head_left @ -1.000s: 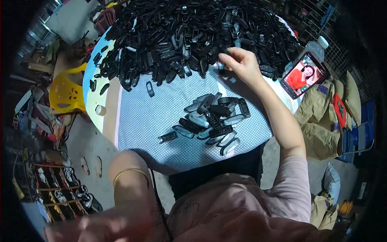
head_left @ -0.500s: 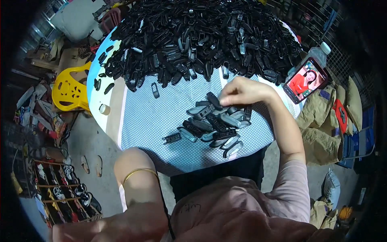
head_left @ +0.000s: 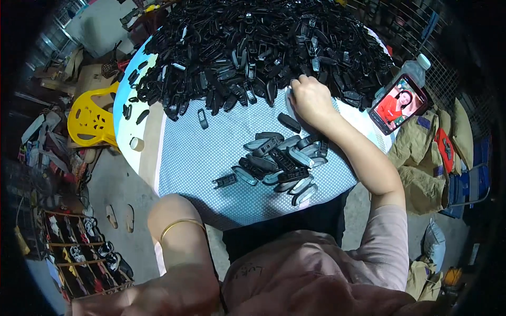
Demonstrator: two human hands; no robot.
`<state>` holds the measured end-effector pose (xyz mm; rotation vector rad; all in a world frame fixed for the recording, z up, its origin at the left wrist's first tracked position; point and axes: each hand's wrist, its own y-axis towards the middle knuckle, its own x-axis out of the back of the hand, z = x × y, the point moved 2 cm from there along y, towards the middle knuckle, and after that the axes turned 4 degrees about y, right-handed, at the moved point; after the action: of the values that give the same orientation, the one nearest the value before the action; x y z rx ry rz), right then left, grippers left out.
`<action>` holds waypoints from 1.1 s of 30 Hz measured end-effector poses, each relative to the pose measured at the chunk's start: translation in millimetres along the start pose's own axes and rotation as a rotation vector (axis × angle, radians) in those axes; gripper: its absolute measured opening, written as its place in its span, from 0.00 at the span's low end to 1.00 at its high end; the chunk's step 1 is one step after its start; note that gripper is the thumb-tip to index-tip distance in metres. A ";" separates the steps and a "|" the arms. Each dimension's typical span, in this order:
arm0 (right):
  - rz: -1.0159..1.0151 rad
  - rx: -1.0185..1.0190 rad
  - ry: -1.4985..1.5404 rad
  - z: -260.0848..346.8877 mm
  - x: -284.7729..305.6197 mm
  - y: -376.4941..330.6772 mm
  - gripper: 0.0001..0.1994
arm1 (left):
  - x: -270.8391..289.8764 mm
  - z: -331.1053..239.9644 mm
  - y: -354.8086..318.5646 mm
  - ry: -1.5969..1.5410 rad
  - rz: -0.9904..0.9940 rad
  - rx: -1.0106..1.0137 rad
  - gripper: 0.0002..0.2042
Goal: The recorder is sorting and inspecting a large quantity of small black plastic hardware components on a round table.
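My right hand (head_left: 312, 100) rests at the near edge of a big heap of black plastic pieces (head_left: 221, 73), its fingers curled in. What lies under the fingertips is hidden. Just below it, one long dark oval piece (head_left: 289, 122) sits alone on the patterned tabletop (head_left: 190, 158). Nearer to me is a small pile of similar pieces (head_left: 279, 160), some open-framed, some with smooth grey-black covers. My left arm, with a gold bangle, is bent at the table's near left edge. My left hand (head_left: 121, 300) shows only partly at the lower rim, its fingers unclear.
A phone (head_left: 399, 105) with a lit screen leans against a clear bottle (head_left: 414, 71) at the table's right. A small round cap (head_left: 137, 143) and a few stray pieces lie on the left. Beyond stand a yellow plastic stool (head_left: 92, 116), a shoe rack (head_left: 84, 253) and brown sacks (head_left: 419, 184).
My right hand has let go of the dark oval piece above the small pile and moved away to the heap's edge. My left arm has barely shifted.
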<state>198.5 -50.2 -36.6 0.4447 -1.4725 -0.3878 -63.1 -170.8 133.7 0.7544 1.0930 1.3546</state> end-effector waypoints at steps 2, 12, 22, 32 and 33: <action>0.002 0.019 -0.039 6.3 -0.8 -0.4 0.06 | -0.5 15.7 4.5 0.360 0.006 -0.393 0.15; 0.308 0.064 0.757 22.7 19.0 -7.7 0.19 | 8.9 -40.6 3.3 0.097 0.134 0.528 0.15; 0.567 0.057 1.192 19.1 10.0 -16.7 0.16 | 111.6 23.3 -38.1 1.336 0.078 1.045 0.15; 0.549 -0.265 1.648 10.6 -7.9 -12.6 0.17 | 241.1 27.6 -117.9 1.679 1.310 1.008 0.15; 0.549 -0.264 1.647 10.6 -7.6 -12.2 0.17 | 238.6 29.1 -117.5 1.682 1.208 0.984 0.14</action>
<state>187.6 -57.3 -48.9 0.0263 0.1127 0.2515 -19.0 53.7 -4.9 0.9327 3.0820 2.5983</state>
